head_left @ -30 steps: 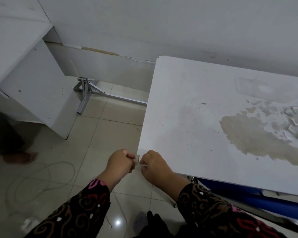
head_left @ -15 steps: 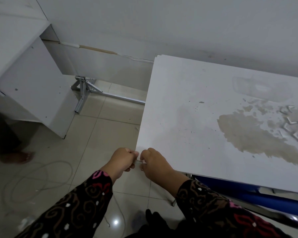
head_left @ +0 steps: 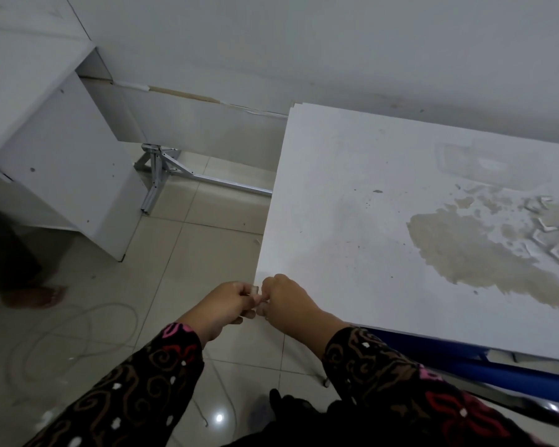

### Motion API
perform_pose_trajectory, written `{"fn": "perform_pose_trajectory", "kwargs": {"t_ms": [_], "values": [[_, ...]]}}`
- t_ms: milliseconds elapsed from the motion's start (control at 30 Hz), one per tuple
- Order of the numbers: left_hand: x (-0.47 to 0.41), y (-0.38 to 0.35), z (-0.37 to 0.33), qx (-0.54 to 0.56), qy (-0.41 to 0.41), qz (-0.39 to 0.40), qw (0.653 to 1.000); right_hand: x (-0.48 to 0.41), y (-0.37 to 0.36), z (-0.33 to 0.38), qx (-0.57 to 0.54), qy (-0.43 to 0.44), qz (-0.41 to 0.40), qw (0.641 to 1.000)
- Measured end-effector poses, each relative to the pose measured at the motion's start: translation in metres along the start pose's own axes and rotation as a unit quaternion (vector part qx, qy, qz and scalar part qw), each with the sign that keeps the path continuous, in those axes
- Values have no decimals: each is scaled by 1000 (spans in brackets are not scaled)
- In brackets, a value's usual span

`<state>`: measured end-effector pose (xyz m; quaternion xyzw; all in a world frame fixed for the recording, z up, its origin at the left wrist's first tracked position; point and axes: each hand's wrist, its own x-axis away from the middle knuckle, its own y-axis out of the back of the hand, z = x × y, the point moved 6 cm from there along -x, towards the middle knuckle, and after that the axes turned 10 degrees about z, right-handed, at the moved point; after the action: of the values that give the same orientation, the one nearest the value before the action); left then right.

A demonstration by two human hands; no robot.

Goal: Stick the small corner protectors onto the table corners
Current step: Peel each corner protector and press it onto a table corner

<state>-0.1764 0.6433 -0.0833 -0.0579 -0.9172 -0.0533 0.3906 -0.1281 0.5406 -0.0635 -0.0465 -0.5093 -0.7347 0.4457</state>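
Observation:
A white table [head_left: 352,195] with a worn, stained top fills the right half of the view. At its near left corner both my hands meet. My left hand [head_left: 223,306] and my right hand [head_left: 288,301] pinch a small clear corner protector [head_left: 255,290] between their fingertips, right at the corner's tip. The protector is mostly hidden by my fingers. Several more small white corner protectors [head_left: 552,233] lie loose on the table at the far right.
A white cabinet [head_left: 62,175] stands at the left. A folded metal leg frame [head_left: 162,175] lies on the tiled floor by the wall. A thin cable [head_left: 88,337] loops on the floor. A person's foot [head_left: 33,295] shows at the left edge. Blue frame [head_left: 497,379] runs under the table.
The view shifted slightly. My hands stayed at the table's near left corner, drawing closer together around the small protector.

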Motion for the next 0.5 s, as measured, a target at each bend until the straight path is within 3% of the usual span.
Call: {"fn": "perform_pose_trajectory", "kwargs": {"t_ms": [67, 500], "values": [[-1, -1, 3, -8, 1, 8, 1000, 2, 0, -1, -3, 9, 2, 1000], [2, -18, -3, -37, -3, -116, 993, 11, -2, -14, 3, -30, -5, 1000]]}}
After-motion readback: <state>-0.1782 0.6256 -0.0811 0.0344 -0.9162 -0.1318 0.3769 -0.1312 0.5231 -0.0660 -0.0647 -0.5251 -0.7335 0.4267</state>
